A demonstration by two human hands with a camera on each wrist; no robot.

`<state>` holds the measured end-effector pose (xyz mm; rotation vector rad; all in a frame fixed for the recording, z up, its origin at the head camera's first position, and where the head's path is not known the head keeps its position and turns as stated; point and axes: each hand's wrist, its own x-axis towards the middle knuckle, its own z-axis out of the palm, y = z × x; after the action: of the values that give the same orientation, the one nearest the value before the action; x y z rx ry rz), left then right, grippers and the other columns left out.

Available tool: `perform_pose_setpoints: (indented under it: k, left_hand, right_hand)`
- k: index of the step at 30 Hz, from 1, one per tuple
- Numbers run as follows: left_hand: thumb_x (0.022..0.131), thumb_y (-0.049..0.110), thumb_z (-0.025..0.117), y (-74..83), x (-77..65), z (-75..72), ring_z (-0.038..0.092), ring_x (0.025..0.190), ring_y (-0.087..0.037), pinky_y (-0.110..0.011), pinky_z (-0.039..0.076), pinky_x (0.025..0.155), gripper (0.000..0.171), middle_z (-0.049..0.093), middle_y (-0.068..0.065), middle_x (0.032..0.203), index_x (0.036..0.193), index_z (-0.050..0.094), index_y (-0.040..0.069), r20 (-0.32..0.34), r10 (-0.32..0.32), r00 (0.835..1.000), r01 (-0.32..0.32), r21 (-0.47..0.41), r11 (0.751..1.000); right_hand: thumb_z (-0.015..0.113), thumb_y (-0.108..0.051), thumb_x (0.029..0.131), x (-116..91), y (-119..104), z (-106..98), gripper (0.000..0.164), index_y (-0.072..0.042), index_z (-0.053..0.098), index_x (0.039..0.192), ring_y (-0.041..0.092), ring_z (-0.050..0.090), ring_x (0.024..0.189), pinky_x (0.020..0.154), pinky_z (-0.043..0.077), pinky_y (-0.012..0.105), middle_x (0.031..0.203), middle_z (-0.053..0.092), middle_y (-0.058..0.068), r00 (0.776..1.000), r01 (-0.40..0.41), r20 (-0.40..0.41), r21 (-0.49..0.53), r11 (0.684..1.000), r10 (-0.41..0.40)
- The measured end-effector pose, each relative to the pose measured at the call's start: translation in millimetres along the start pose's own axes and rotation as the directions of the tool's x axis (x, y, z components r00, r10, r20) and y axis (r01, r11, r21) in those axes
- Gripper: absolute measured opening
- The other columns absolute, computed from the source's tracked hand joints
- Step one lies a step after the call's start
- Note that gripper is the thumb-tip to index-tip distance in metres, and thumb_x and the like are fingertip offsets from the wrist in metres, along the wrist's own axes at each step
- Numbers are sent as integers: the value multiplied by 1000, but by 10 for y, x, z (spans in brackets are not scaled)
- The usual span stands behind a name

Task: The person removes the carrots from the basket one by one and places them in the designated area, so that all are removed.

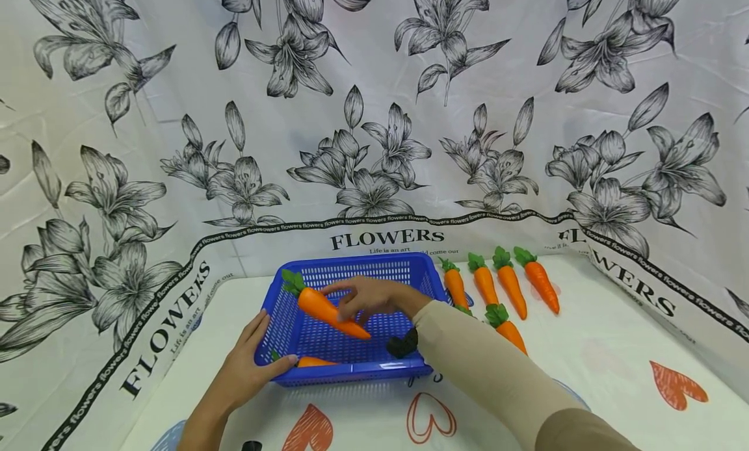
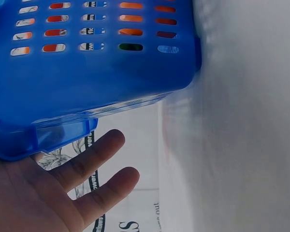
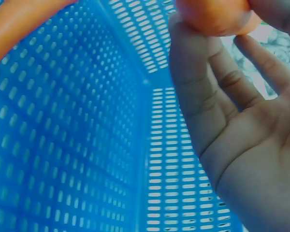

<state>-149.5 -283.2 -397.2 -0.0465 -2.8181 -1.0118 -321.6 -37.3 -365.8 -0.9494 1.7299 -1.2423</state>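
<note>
An orange toy carrot point(image 1: 322, 310) with green leaves hangs tilted over the blue plastic basket point(image 1: 354, 371), its leafy end up to the left. My right hand point(image 1: 368, 297) grips it from above; in the right wrist view the fingers touch the carrot's orange body point(image 3: 215, 14). A second carrot point(image 1: 316, 361) lies inside the basket along the front wall, partly hidden by the rim. My left hand point(image 1: 248, 360) rests at the basket's front left corner, thumb over the rim. Two straight, spread fingers point(image 2: 108, 191) show in the left wrist view.
To the basket's right, several more carrots lie on the white patterned cloth, including one at the far right point(image 1: 541, 287) and a nearer one point(image 1: 511, 334). A flower-printed curtain point(image 1: 374, 158) hangs behind. A dark object point(image 1: 402, 344) sits beside the right sleeve.
</note>
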Motion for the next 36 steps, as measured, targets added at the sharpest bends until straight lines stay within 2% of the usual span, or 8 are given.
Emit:
perform_pose_setpoints:
  k: [7, 12, 21, 29, 36]
  left_hand:
    - [83, 52, 68, 1, 19, 21, 17, 137, -51, -71, 19, 100, 101, 9, -19, 158, 153, 17, 0, 0, 3, 1000, -3, -25, 1000]
    - [83, 52, 68, 2, 25, 30, 16, 137, -51, -70, 19, 100, 101, 8, -18, 158, 154, 16, 2, 7, -7, 1000, 7, -23, 1000]
    - [83, 52, 68, -4, 5, 13, 17, 136, -52, -71, 21, 100, 101, 9, -19, 158, 153, 17, 1, -5, -6, 1000, 5, -12, 1000]
    - [82, 53, 69, -6, 8, 22, 15, 137, -51, -70, 20, 101, 102, 8, -17, 158, 154, 17, 2, -3, -13, 1000, 13, -20, 1000]
    - [82, 52, 70, -5, 17, 11, 13, 138, -50, -71, 18, 101, 103, 7, -17, 159, 154, 15, 3, 2, -21, 1000, 21, -15, 1000]
  right_hand:
    - [68, -8, 88, -76, -150, -58, 62, -20, 47, 145, 32, 63, 94, 77, 56, 47, 108, 63, 18, 993, 95, -76, 52, 994, -90]
    - [70, -11, 87, -164, -287, -85, 64, -17, 45, 145, 34, 64, 95, 76, 56, 48, 110, 63, 18, 981, 140, -144, 39, 989, -133]
    - [71, -15, 87, -243, -389, -128, 64, -16, 45, 146, 34, 64, 95, 76, 56, 47, 110, 65, 17, 978, 149, -150, -3, 989, -148]
    - [71, -14, 87, -481, -506, -149, 59, -20, 50, 142, 34, 64, 94, 75, 56, 47, 109, 64, 17, 947, 176, -266, -34, 984, -179]
    - [69, -13, 88, -687, -585, -125, 59, -16, 48, 143, 35, 63, 93, 74, 56, 48, 108, 62, 20, 923, 224, -318, -10, 974, -216]
